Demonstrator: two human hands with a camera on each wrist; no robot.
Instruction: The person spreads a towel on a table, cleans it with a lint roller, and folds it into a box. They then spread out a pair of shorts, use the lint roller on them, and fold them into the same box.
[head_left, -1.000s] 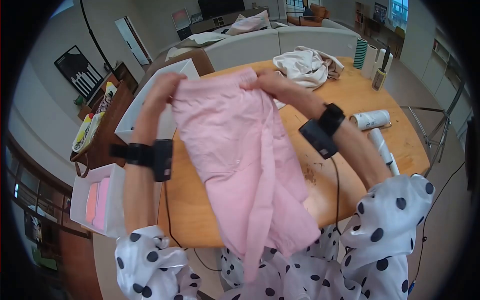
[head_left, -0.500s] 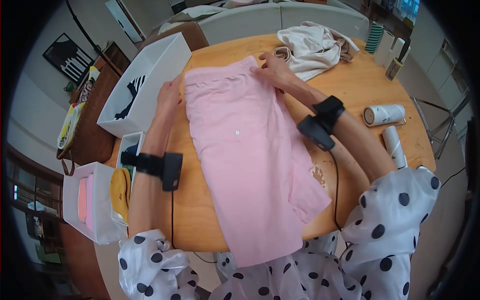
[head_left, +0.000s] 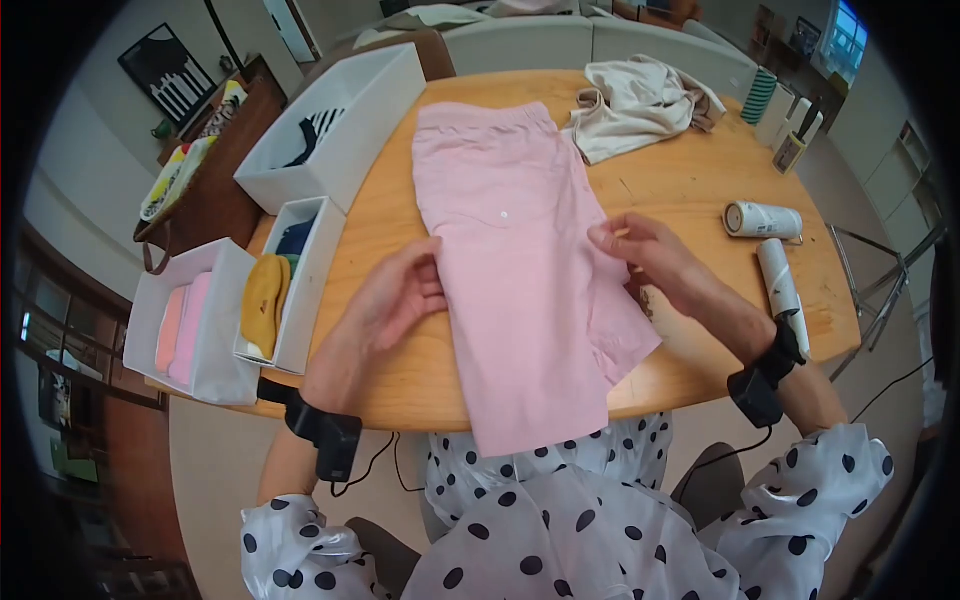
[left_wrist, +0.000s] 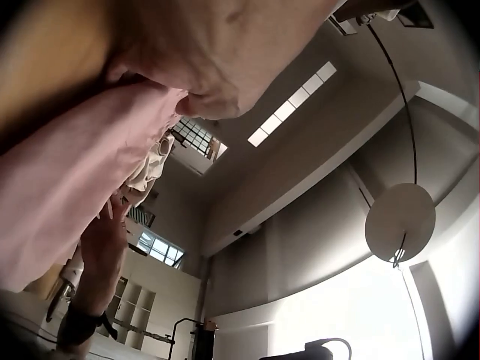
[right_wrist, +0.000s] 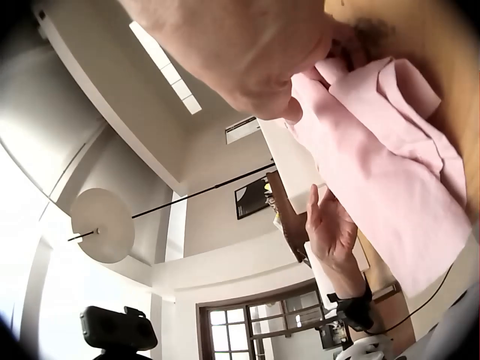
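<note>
Pink shorts [head_left: 515, 300], apparently mid-straightening. Right hand [head_left: 662, 262] pinches their right edge; left hand [head_left: 385, 297], opposite, grip unclear. Next likely needs aligned edges.

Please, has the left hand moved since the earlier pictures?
Yes: in the head view, the left hand has moved toward the near edge of the table, from beside the large white box to level with the narrow white box.

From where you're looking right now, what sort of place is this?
Probably a living room in a home: a pale sofa stands beyond the wooden table, and a framed picture shows by the wall.
</note>
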